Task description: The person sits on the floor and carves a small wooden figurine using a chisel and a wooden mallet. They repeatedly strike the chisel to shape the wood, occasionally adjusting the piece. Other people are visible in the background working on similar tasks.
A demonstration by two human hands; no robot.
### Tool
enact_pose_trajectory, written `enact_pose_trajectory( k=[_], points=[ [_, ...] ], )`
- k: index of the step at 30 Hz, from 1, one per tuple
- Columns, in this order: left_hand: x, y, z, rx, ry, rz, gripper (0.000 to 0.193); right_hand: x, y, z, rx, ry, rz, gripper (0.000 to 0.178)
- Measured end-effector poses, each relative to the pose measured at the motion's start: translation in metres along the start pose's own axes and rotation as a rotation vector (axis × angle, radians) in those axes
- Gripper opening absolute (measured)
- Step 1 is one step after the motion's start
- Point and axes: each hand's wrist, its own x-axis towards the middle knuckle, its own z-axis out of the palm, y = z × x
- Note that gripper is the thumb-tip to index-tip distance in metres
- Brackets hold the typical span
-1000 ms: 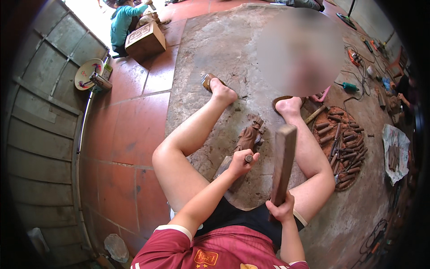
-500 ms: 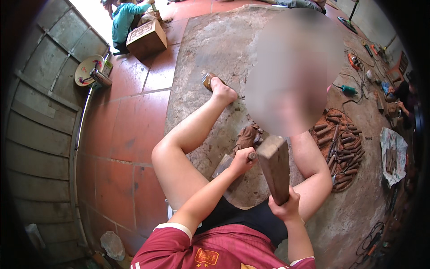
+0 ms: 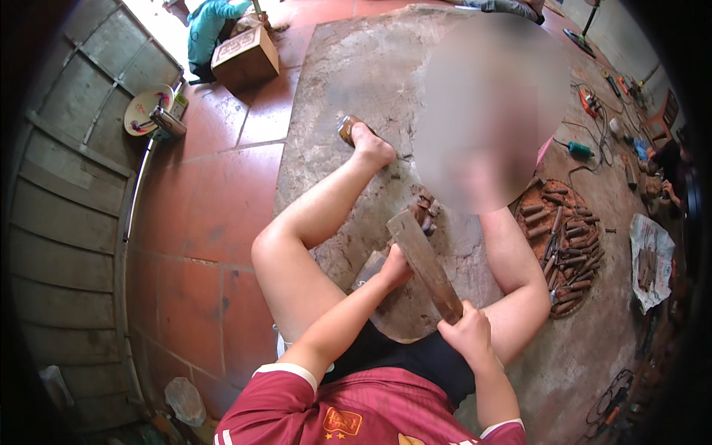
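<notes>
I sit on a grey mat (image 3: 356, 89) with my bare legs spread. My right hand (image 3: 463, 332) grips the lower end of a long wooden mallet (image 3: 424, 261), which slants up and left. Its top end lies over a small brown wood carving (image 3: 424, 206) on the mat between my legs. My left hand (image 3: 396, 268) is closed around a small carving tool just below the carving. The mallet and my fingers hide most of that tool.
A round tray of several wooden-handled chisels (image 3: 565, 252) lies beside my right leg. Further right are a cloth with tools (image 3: 650, 261), power tools and cables (image 3: 593, 104). A cardboard box (image 3: 245, 55) and a person in teal (image 3: 211, 26) are at the top left, with a fan (image 3: 148, 111) by the wall.
The mallet was upright in my right hand and has swung down and left onto the tool at the carving. My left hand stayed in place.
</notes>
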Motion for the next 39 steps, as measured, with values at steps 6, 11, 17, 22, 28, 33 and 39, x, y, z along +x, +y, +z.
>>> enact_pose_trajectory(
  k=[6,11,17,22,28,33,39],
  points=[
    [0.004,0.006,-0.015,0.284,0.006,0.124,0.008,-0.003,-0.004,-0.005,0.382,0.143,-0.097,0.027],
    [0.017,0.024,-0.016,-0.007,0.076,-0.058,0.003,0.013,0.02,0.005,0.198,-0.04,-0.05,0.029],
    [0.025,0.017,-0.035,0.021,0.156,-0.058,0.034,0.013,0.0,-0.033,0.558,-0.019,-0.001,0.028],
    [0.033,0.04,-0.039,-0.527,0.192,-0.152,0.033,0.009,-0.004,-0.037,0.582,0.014,-0.029,0.027],
    [0.031,0.036,-0.058,-0.533,0.097,-0.129,0.03,0.003,-0.002,-0.029,0.477,-0.061,-0.041,0.039],
    [0.028,0.03,-0.056,-0.327,0.072,-0.117,0.015,0.003,-0.005,-0.027,0.495,-0.073,-0.053,0.043],
    [0.028,0.037,-0.05,-0.392,0.062,-0.091,0.012,0.002,-0.004,-0.024,0.508,-0.023,-0.05,0.038]
  ],
)
